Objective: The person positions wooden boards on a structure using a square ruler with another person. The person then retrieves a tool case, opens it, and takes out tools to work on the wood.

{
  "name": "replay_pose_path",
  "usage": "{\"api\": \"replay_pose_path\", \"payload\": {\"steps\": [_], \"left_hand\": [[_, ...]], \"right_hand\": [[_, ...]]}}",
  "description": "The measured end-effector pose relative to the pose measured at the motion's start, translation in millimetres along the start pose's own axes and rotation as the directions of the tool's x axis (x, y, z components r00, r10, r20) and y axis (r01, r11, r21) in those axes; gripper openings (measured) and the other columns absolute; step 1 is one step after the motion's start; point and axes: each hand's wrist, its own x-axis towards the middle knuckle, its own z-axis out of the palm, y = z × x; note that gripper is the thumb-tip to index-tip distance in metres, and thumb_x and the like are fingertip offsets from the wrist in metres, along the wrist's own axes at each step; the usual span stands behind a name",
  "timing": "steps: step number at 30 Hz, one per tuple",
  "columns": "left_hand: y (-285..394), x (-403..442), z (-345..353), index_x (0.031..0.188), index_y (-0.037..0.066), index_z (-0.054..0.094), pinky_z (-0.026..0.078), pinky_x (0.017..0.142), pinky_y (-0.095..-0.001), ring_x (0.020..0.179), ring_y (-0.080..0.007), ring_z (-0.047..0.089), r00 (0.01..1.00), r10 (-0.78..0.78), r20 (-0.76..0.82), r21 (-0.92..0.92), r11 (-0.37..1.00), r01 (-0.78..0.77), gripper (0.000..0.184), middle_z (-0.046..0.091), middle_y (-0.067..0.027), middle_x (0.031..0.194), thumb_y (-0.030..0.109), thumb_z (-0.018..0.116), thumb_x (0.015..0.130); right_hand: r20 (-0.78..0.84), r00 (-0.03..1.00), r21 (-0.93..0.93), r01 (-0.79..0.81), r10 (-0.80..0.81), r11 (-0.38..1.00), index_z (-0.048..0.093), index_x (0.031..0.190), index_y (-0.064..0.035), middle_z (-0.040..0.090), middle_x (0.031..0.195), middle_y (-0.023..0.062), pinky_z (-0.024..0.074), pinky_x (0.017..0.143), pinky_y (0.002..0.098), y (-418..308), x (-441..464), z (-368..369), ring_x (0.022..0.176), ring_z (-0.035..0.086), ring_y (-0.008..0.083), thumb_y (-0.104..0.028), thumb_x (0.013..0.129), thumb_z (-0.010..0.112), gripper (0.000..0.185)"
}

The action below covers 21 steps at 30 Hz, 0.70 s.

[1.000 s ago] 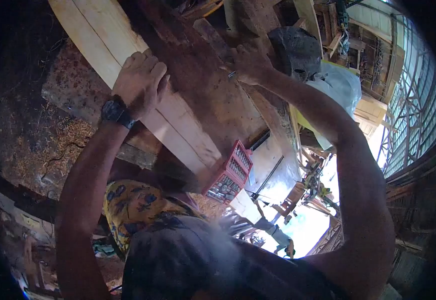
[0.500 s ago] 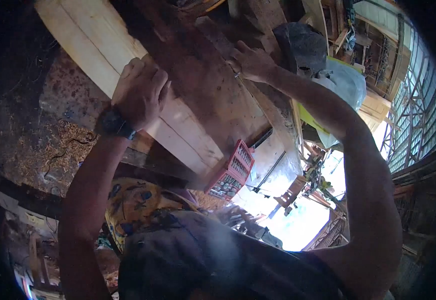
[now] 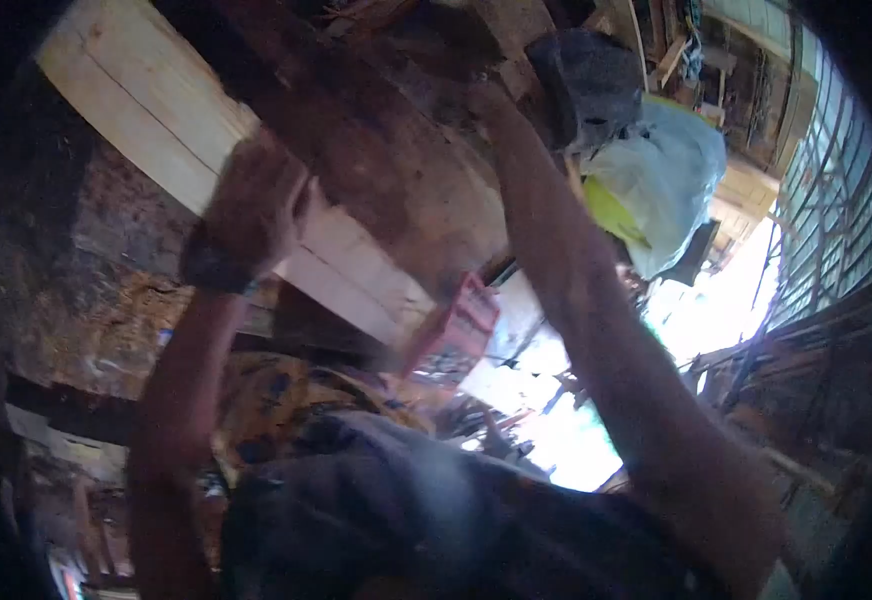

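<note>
A long pale wooden plank [image 3: 146, 100] with a dark line along its length runs diagonally across the head view. My left hand [image 3: 256, 195], with a dark watch at the wrist, lies across the plank's middle with its fingers curled at the far edge; motion blurs them. My right arm stretches forward past a brown wooden surface [image 3: 436, 215]. At its end, my right hand [image 3: 486, 98] is dark and smeared near the brown boards at the top, so its fingers cannot be made out.
A red case of small pieces [image 3: 454, 330] stands at the plank's near end. Wood shavings [image 3: 141, 310] lie on the stained bench at left. To the right are a dark bag-like object [image 3: 596, 90] and a translucent plastic bag [image 3: 671, 180] with yellow beneath.
My right hand has moved farther forward, and its forearm has swung left. My left hand stays on the plank, slightly lower in view. The view has shifted and blurred.
</note>
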Motion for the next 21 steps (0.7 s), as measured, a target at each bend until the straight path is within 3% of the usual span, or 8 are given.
{"api": "replay_pose_path", "payload": {"steps": [2, 4, 6, 8, 11, 14, 18, 21], "left_hand": [[-24.8, -9.5, 10.3, 0.091, 0.007, 0.057, 0.045, 0.082, -0.0541, 0.088, -0.0380, 0.055, 0.995, 0.069, 0.071, -0.051, 0.997, -0.066, 0.013, 0.058, -0.0150, 0.090, 0.016, 0.066, 0.088], [-13.0, 8.6, -8.1, 0.086, 0.005, 0.058, 0.048, 0.087, -0.0514, 0.087, -0.0375, 0.058, 0.997, -0.027, -0.067, 0.080, 0.996, 0.032, 0.014, 0.061, -0.0154, 0.088, 0.016, 0.066, 0.082], [-4.7, 5.3, -3.0, 0.086, 0.005, 0.058, 0.047, 0.086, -0.0520, 0.088, -0.0373, 0.058, 0.998, -0.055, -0.013, -0.001, 0.998, 0.055, 0.014, 0.060, -0.0159, 0.087, 0.016, 0.066, 0.083], [-6.2, 10.4, -8.0, 0.086, 0.005, 0.058, 0.047, 0.084, -0.0523, 0.088, -0.0370, 0.058, 0.997, -0.081, 0.012, 0.031, 0.996, 0.080, 0.013, 0.059, -0.0157, 0.085, 0.015, 0.066, 0.083], [-8.1, 12.1, -11.0, 0.087, 0.006, 0.058, 0.046, 0.081, -0.0514, 0.088, -0.0362, 0.057, 0.999, 0.001, -0.034, 0.062, 0.998, 0.001, 0.012, 0.059, -0.0156, 0.086, 0.015, 0.065, 0.085], [-6.0, 12.1, -12.2, 0.086, 0.006, 0.057, 0.046, 0.082, -0.0511, 0.088, -0.0363, 0.057, 0.999, -0.040, -0.006, 0.108, 0.993, 0.040, 0.012, 0.058, -0.0162, 0.088, 0.015, 0.064, 0.086], [9.5, 10.9, -7.2, 0.094, 0.004, 0.060, 0.046, 0.086, -0.0503, 0.094, -0.0388, 0.058, 0.973, -0.227, 0.046, 0.086, 0.971, 0.222, 0.020, 0.061, -0.0186, 0.093, 0.023, 0.065, 0.090], [54.4, 10.2, 19.9, 0.103, 0.002, 0.061, 0.049, 0.085, -0.0478, 0.099, -0.0372, 0.062, 0.936, -0.349, 0.036, -0.261, 0.901, 0.346, 0.031, 0.066, -0.0204, 0.100, 0.031, 0.063, 0.095]], "right_hand": [[-0.231, 0.966, -0.213, 0.065, -0.115, 0.975, 0.058, 0.127, -0.0062, 0.064, 0.121, 0.0204, 0.0578, 0.081, 0.0449, -16.9, 37.8, 1.3, 0.103, 0.068, 0.0316, -0.042, 0.100, 0.053, 0.046], [-0.292, 0.955, -0.082, -0.071, 0.044, 0.994, 0.062, 0.122, -0.0047, 0.068, 0.111, 0.0179, 0.0580, 0.078, 0.0421, -0.9, 59.8, -17.8, 0.097, 0.069, 0.0291, -0.043, 0.101, 0.051, 0.044], [0.044, 0.924, 0.340, -0.371, 0.379, 0.864, 0.062, 0.121, -0.0031, 0.070, 0.104, 0.0149, 0.0572, 0.074, 0.0379, 33.3, 30.8, -73.5, 0.089, 0.069, 0.0247, -0.038, 0.103, 0.050, 0.041], [0.497, 0.772, 0.583, -0.635, 0.397, 0.507, 0.060, 0.125, -0.0016, 0.070, 0.103, 0.0131, 0.0554, 0.071, 0.0340, 46.2, 11.4, -132.9, 0.082, 0.067, 0.0197, -0.031, 0.104, 0.049, 0.038], [0.569, 0.817, 0.733, -0.557, 0.098, 0.390, 0.064, 0.120, -0.0007, 0.068, 0.097, 0.0084, 0.0543, 0.065, 0.0289, 59.3, -42.6, -132.5, 0.074, 0.063, 0.0144, -0.029, 0.103, 0.053, 0.035], [0.582, 0.797, 0.790, -0.602, 0.161, 0.121, 0.066, 0.120, -0.0004, 0.069, 0.101, 0.0084, 0.0551, 0.068, 0.0312, 25.6, -90.9, -113.0, 0.077, 0.064, 0.0157, -0.022, 0.100, 0.058, 0.030], [0.346, 0.918, 0.823, -0.198, -0.195, 0.532, 0.066, 0.123, -0.0060, 0.069, 0.106, 0.0101, 0.0539, 0.077, 0.0311, 24.1, -128.1, -21.5, 0.087, 0.066, 0.0167, -0.017, 0.096, 0.059, 0.029], [0.453, 0.891, 0.879, -0.440, -0.028, 0.185, 0.065, 0.124, -0.0086, 0.070, 0.112, 0.0122, 0.0513, 0.086, 0.0308, -63.0, -176.0, -42.2, 0.099, 0.067, 0.0206, -0.014, 0.093, 0.059, 0.032]]}}
